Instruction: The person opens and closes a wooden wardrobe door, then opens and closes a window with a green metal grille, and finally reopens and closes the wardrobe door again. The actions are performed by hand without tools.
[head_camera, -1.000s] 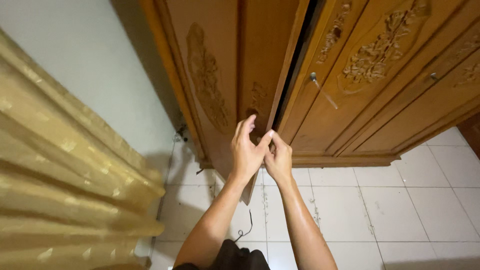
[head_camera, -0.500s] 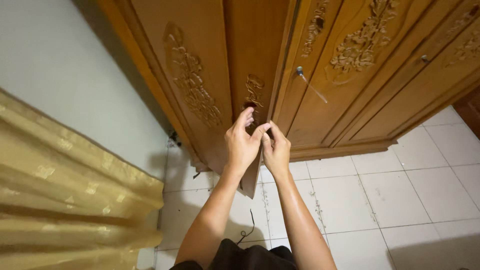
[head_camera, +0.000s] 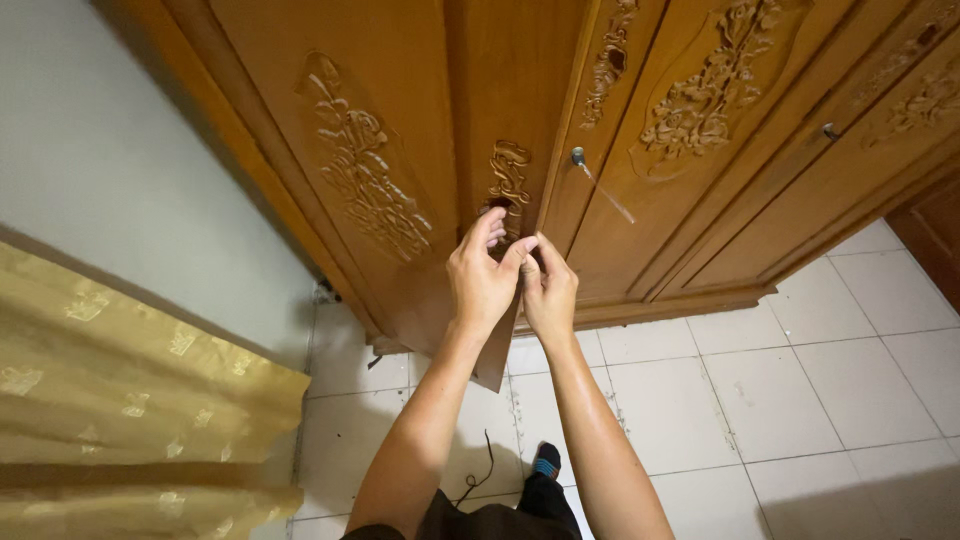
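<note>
A carved wooden wardrobe fills the top of the view. Its left door (head_camera: 400, 130) stands nearly flush with the neighbouring door (head_camera: 690, 150). My left hand (head_camera: 482, 280) presses against the left door's edge by a carved lock plate (head_camera: 508, 185), fingers partly curled. My right hand (head_camera: 548, 290) sits right beside it, fingertips pinched at the door's edge. Whether either hand grips a small object such as a key is hidden by the fingers.
A metal key or knob (head_camera: 578, 156) sticks out of the neighbouring door. A gold patterned curtain (head_camera: 130, 410) hangs at the lower left against a pale wall (head_camera: 110, 170). The floor has white tiles (head_camera: 800, 400). A thin dark cord (head_camera: 485, 470) lies near my foot.
The dark gap beside the left door has closed as the door swung toward the wardrobe. Both hands stayed together at its edge and the view shifted downward.
</note>
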